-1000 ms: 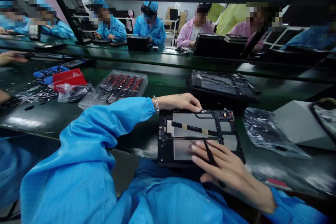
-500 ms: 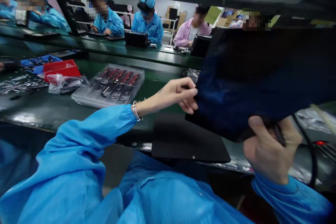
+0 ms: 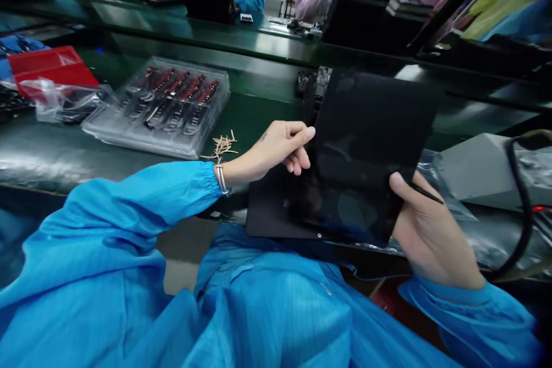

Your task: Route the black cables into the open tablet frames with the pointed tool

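Two bare hands were in view, the left hand (image 3: 276, 146) and the right hand (image 3: 426, 230), with one dark panel (image 3: 366, 144) between them. One clear tray (image 3: 161, 106), one red box (image 3: 52, 66) and one grey block (image 3: 474, 169) lay on the surface (image 3: 52, 155)

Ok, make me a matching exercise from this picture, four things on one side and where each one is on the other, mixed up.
Things:
1. black tablet panel
2. clear tray of red-handled tools
3. red box
4. thin black stick

Places:
A. far left of the green bench
B. held up between the left hand and the right hand
C. on the bench beyond the left forearm
D. tucked in the right hand's grip

Pairs: 1-B, 2-C, 3-A, 4-D
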`<state>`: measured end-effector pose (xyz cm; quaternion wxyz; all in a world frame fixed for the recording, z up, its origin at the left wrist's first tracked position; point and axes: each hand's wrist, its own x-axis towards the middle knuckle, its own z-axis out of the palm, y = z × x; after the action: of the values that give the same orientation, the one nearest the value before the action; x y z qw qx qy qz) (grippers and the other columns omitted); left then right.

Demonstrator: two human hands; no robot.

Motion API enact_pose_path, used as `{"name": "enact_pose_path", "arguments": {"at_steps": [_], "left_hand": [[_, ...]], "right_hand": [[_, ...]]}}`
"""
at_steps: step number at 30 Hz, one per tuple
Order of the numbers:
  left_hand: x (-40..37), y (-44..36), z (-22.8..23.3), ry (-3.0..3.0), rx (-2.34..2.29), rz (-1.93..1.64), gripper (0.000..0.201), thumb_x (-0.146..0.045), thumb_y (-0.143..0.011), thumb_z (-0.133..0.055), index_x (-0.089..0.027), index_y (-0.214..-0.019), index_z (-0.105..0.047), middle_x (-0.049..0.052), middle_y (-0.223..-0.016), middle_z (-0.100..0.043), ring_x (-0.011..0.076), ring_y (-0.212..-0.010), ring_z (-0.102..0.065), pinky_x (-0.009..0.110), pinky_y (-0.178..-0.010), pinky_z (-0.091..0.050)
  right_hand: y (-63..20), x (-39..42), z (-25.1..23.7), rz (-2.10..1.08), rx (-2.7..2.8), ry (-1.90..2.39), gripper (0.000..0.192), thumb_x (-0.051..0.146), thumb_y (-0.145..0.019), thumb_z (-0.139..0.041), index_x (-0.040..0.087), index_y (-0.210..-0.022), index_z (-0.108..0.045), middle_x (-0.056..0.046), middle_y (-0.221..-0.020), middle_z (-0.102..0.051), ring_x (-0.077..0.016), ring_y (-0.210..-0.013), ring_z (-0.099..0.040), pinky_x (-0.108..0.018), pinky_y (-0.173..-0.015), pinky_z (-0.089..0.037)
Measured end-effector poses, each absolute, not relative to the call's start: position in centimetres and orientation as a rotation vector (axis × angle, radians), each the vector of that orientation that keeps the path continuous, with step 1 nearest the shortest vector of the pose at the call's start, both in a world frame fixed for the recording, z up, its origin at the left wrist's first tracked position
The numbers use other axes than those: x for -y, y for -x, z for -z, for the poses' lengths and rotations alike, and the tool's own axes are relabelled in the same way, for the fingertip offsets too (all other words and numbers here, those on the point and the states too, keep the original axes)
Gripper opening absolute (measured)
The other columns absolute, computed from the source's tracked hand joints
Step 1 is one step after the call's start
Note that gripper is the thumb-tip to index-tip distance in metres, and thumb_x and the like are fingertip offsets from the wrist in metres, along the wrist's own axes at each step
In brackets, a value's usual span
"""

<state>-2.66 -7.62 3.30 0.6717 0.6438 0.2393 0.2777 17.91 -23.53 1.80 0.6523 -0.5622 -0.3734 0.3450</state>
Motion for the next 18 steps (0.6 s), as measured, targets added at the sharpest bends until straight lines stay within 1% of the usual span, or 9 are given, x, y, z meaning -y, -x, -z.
{"name": "enact_pose_path", "arguments": {"at_steps": [2, 7, 10, 13, 16, 18], "left_hand": [[7.4, 2.6, -2.8, -1.425, -0.568, -0.6, 0.041, -0.042, -0.106, -0.057, -0.017, -0.076, -0.046, 0.0, -0.057, -0.069, 0.0058, -0.041, -0.061, 0.012, -0.041, -0.04], [7.0, 2.4, -2.1, -1.401, -0.6, -0.564, 0.042, -0.044, -0.105, -0.058, -0.017, -0.076, -0.045, 0.001, -0.058, -0.069, 0.0055, -0.041, -0.061, 0.012, -0.042, -0.04], [6.9, 2.3, -1.9, -1.396, -0.604, -0.558, 0.039, -0.038, -0.107, -0.056, -0.017, -0.076, -0.045, 0.001, -0.058, -0.069, 0.0052, -0.041, -0.06, 0.011, -0.042, -0.04], [6.9, 2.3, -1.8, -1.392, -0.607, -0.554, 0.037, -0.033, -0.109, -0.053, -0.017, -0.077, -0.045, 0.001, -0.058, -0.069, 0.0053, -0.041, -0.061, 0.011, -0.041, -0.04], [6.7, 2.5, -2.2, -1.411, -0.572, -0.553, 0.035, -0.033, -0.108, -0.054, -0.016, -0.078, -0.047, 0.003, -0.061, -0.071, 0.0068, -0.045, -0.064, 0.012, -0.044, -0.044], [6.3, 2.6, -3.0, -1.45, -0.496, -0.578, 0.031, -0.033, -0.105, -0.059, -0.015, -0.082, -0.049, 0.004, -0.066, -0.073, 0.0093, -0.051, -0.069, 0.014, -0.049, -0.051]], "right_hand": [[-18.2, 23.4, -1.3, -0.865, 0.736, 1.297, 0.029, 0.032, -0.089, -0.078, 0.026, -0.117, -0.076, -0.005, -0.126, -0.076, -0.0265, -0.121, -0.071, -0.045, -0.115, -0.054], [-19.1, 23.3, -0.1, -0.92, 0.657, 1.302, 0.037, 0.028, -0.086, -0.081, 0.028, -0.123, -0.075, -0.005, -0.134, -0.072, -0.0266, -0.121, -0.072, -0.043, -0.114, -0.055], [-19.4, 23.2, 0.4, -0.932, 0.606, 1.284, 0.036, 0.024, -0.083, -0.083, 0.028, -0.118, -0.076, -0.004, -0.13, -0.074, -0.0262, -0.119, -0.073, -0.042, -0.113, -0.056], [-19.2, 22.9, 0.2, -0.928, 0.633, 1.273, 0.03, 0.026, -0.083, -0.084, 0.026, -0.112, -0.077, -0.004, -0.124, -0.077, -0.026, -0.118, -0.073, -0.044, -0.112, -0.056], [-18.4, 22.5, -1.5, -0.827, 0.65, 1.312, 0.028, 0.03, -0.081, -0.085, 0.025, -0.106, -0.078, -0.004, -0.125, -0.076, -0.0272, -0.125, -0.069, -0.048, -0.118, -0.051], [-18.0, 22.4, -3.3, -0.632, 0.713, 1.326, 0.028, 0.029, -0.077, -0.088, 0.024, -0.102, -0.079, -0.003, -0.121, -0.077, -0.0278, -0.13, -0.065, -0.048, -0.124, -0.043]]}}
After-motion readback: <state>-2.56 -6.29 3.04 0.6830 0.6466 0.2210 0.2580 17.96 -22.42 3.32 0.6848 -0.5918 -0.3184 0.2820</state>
